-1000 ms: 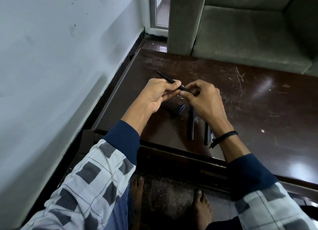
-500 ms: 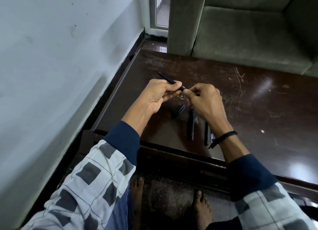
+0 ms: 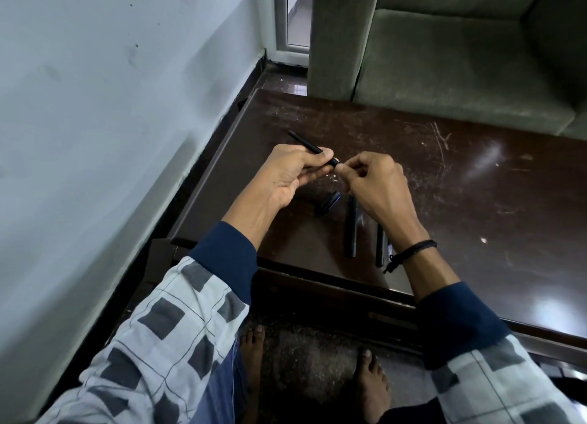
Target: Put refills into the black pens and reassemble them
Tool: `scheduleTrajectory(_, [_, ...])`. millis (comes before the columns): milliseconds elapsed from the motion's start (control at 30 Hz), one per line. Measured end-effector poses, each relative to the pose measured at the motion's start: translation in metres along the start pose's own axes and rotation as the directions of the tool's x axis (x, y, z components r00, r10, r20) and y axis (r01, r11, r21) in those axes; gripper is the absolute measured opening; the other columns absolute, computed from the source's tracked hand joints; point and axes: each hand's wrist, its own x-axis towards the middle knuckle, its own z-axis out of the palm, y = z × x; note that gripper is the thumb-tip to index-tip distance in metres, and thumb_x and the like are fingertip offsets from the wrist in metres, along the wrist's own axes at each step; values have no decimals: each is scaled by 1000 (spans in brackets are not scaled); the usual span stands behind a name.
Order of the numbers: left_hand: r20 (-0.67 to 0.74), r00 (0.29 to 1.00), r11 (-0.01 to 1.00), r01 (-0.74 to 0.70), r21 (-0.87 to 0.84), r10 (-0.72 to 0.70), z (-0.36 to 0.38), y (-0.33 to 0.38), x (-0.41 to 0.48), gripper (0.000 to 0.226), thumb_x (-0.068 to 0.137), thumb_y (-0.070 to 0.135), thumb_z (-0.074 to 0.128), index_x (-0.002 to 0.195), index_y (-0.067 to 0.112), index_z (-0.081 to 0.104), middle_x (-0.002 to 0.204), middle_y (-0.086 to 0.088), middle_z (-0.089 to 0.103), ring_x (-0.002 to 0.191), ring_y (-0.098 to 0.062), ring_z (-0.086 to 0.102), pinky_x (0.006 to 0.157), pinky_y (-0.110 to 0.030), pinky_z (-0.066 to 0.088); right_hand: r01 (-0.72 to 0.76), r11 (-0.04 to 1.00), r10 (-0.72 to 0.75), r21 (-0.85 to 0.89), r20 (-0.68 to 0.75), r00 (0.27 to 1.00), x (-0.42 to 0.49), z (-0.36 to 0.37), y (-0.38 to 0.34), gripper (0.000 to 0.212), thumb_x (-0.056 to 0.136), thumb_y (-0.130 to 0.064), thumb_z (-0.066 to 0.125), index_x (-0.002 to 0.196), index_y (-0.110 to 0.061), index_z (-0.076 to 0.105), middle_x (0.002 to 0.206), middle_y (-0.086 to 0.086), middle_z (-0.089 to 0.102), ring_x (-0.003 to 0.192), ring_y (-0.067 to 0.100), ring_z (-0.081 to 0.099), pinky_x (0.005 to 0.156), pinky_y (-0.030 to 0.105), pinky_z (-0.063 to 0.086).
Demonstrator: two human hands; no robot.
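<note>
My left hand (image 3: 290, 172) grips a slim black pen barrel (image 3: 305, 142) above the dark table (image 3: 476, 201); the barrel's far end points up and left. My right hand (image 3: 371, 182) pinches at the barrel's near end with thumb and fingertips; what it pinches is too small to make out. Below my hands, on the table, lie a short black pen piece (image 3: 327, 203), a long black pen (image 3: 351, 226) and another black pen (image 3: 379, 245), the last partly hidden by my right wrist.
A white wall (image 3: 111, 122) runs along the left of the table. A grey-green sofa (image 3: 460, 58) stands behind the table's far edge. My bare feet (image 3: 371, 388) rest on the floor under the near edge.
My right hand has slid slightly toward the barrel's end and its fingers have closed tighter there. The left hand and the pens on the table stay where they were.
</note>
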Motion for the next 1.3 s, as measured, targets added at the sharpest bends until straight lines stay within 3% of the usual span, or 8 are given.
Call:
scheduleTrajectory(133, [1,1000,1000,2,3,-2,1,-1,0,7,86,-5,75,93,-4,76,83,-14,78,76,-20,76,67,-21,60,5,1000,-5,-14,-2,1000,-1,0,0,13,94,-35,73,91,-23,71,76,-8,71,75,12,67,63,30,48])
scheduleTrajectory(300, [1,1000,1000,7,14,-7,1,-3,0,8,86,-4,75,94,-4,76,86,-14,78,79,-19,77,69,-21,59,-34,999,35,-12,75,997,0,-2,0,21,99,-39,65,89,-23,74,79,-2,74,84,21,71,78,40,56])
scheduleTrajectory(433, [5,1000,1000,3,7,-3,1,-3,0,9,87,-4,74,95,-4,75,85,-14,78,79,-19,77,69,-21,59,-4,1000,4,-21,19,1000,-1,-3,-1,16,95,-39,71,95,-22,72,79,-5,72,79,15,68,69,33,50])
scheduleTrajectory(633, [11,1000,1000,9,4,-9,2,-2,-2,14,87,-5,73,101,-8,73,91,-16,76,79,-18,76,68,-21,60,-33,999,33,-3,51,998,-2,-1,-2,21,99,-39,64,90,-23,73,78,-2,73,81,21,71,77,40,57])
scheduleTrajectory(800, [12,1000,1000,1,8,-1,1,-2,-1,13,87,-4,73,100,-8,73,87,-16,77,77,-19,76,68,-21,60,18,1000,-18,-21,-1,1000,-3,-2,-2,16,95,-37,72,94,-21,71,78,-6,70,78,16,68,72,37,55])
scheduleTrajectory(967, [16,1000,1000,10,19,-10,2,-3,-1,10,87,-4,74,97,-5,75,85,-13,78,78,-18,77,69,-21,60,-48,998,45,32,82,996,0,-4,-2,24,101,-37,63,83,-23,71,67,-5,71,71,15,69,69,35,51])
scheduleTrajectory(1133, [16,1000,1000,0,19,0,2,-2,-1,13,88,-3,73,100,-7,74,85,-14,78,78,-19,77,68,-21,60,-9,1000,9,6,66,998,-2,-5,-2,18,96,-40,70,96,-23,72,79,-4,73,78,15,70,74,39,57])
scheduleTrajectory(1300, [21,1000,999,5,41,-6,3,-3,-2,11,88,-3,73,99,-6,74,87,-14,78,81,-19,77,69,-22,60,-59,997,54,45,96,994,-1,-4,-2,22,99,-37,66,83,-24,72,71,-3,72,74,19,70,69,39,55])
